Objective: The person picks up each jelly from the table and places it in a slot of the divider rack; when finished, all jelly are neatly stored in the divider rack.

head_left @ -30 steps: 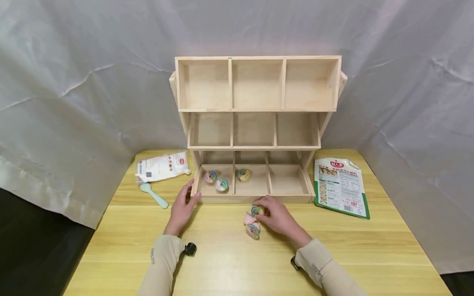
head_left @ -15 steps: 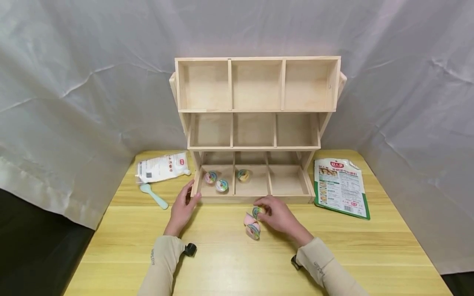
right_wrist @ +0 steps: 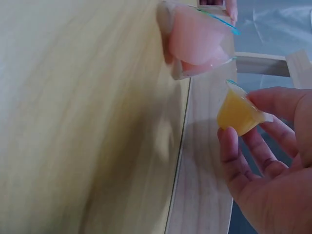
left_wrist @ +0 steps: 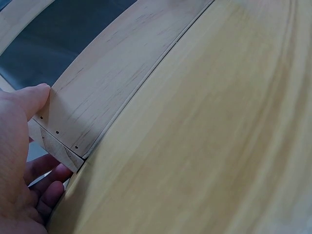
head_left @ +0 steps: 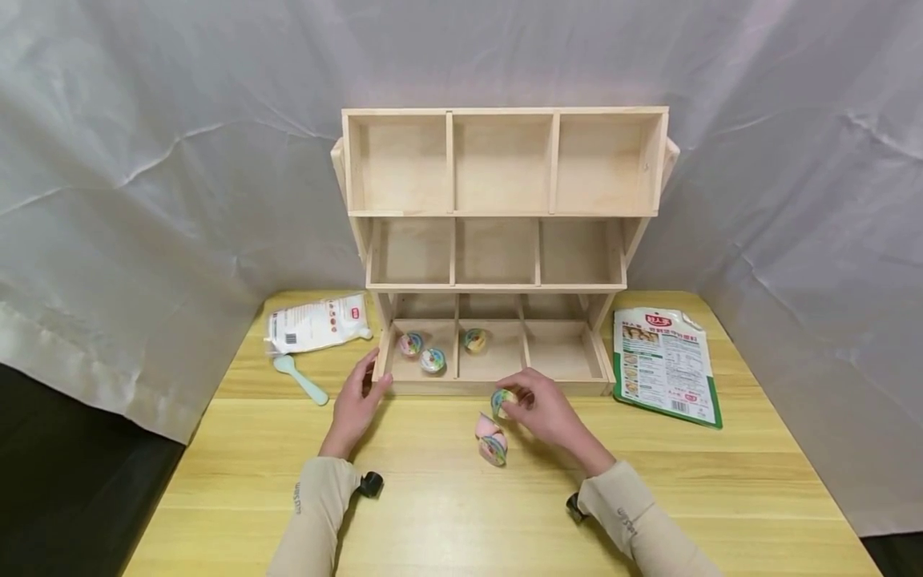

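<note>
A wooden three-tier rack (head_left: 502,215) stands on the table. My left hand (head_left: 356,405) grips the front left corner of its lowest tray, the thumb on the front board (left_wrist: 112,73) in the left wrist view. With thumb and fingers, my right hand (head_left: 544,410) pinches a yellow jelly cup (right_wrist: 239,112) in front of the tray; its colourful lid (head_left: 502,403) shows in the head view. Two pink jelly cups (head_left: 492,441) lie together on the table beside that hand. Two cups (head_left: 433,361) sit in the bottom left compartment, and a yellow one (head_left: 474,340) in the bottom middle compartment.
Left of the rack lie a white packet (head_left: 317,324) and a pale green spoon (head_left: 300,380). A green and white pouch (head_left: 665,366) lies to its right. Behind the table (head_left: 447,513) hangs a grey curtain (head_left: 216,176).
My right hand has lifted the yellow cup slightly, away from the two pink cups and toward the rack. My left hand keeps its place on the tray corner.
</note>
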The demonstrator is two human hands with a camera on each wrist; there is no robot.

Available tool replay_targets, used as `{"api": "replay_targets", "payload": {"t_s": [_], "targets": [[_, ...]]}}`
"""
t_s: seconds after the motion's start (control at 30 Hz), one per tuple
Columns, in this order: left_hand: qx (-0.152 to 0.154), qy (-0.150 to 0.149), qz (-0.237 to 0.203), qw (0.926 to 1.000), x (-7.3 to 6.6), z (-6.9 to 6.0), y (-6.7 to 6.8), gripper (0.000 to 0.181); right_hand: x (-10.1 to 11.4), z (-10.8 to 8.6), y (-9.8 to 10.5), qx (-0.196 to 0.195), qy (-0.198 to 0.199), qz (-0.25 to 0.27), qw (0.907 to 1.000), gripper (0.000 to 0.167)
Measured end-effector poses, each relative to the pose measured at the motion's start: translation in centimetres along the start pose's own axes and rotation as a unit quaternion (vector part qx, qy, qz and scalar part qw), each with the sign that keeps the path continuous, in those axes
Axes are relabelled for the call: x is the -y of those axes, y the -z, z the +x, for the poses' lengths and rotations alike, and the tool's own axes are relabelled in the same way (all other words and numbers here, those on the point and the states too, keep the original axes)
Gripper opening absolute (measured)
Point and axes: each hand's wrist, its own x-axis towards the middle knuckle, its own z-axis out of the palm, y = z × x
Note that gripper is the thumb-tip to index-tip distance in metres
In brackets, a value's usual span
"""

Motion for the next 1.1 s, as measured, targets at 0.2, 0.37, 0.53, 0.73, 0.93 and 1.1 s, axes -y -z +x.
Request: {"api": "replay_targets", "payload": {"t_s": [0.2,0.37,0.53,0.73,0.93,1.1], "targets": [[0.001,-0.001,0.006,1.0,0.0,0.0,0.0,0.066,0.2,0.2,0.5,-0.015,-0.001,0.021,0.9997,0.031],[-0.001,0.0,0.008,1.0,0.0,0.1,0.0,0.065,0.3,0.4,0.6,-0.026,0.007,0.03,0.9992,0.032],[0.0,0.003,0.007,1.0,0.0,0.1,0.0,0.065,0.4,0.6,0.7,-0.044,0.01,0.049,0.9978,0.039],[0.0,0.005,0.008,1.0,0.1,0.1,-0.1,0.065,0.5,1.0,0.9,-0.069,0.002,0.076,0.9947,0.04],[-0.001,0.003,0.009,1.0,0.2,0.1,-0.1,0.066,0.3,1.3,1.1,-0.086,-0.026,0.11,0.9899,0.037],[-0.004,-0.004,0.002,1.0,0.1,0.0,-0.1,0.065,0.1,1.5,1.2,-0.084,-0.037,0.147,0.9849,0.042]]}}
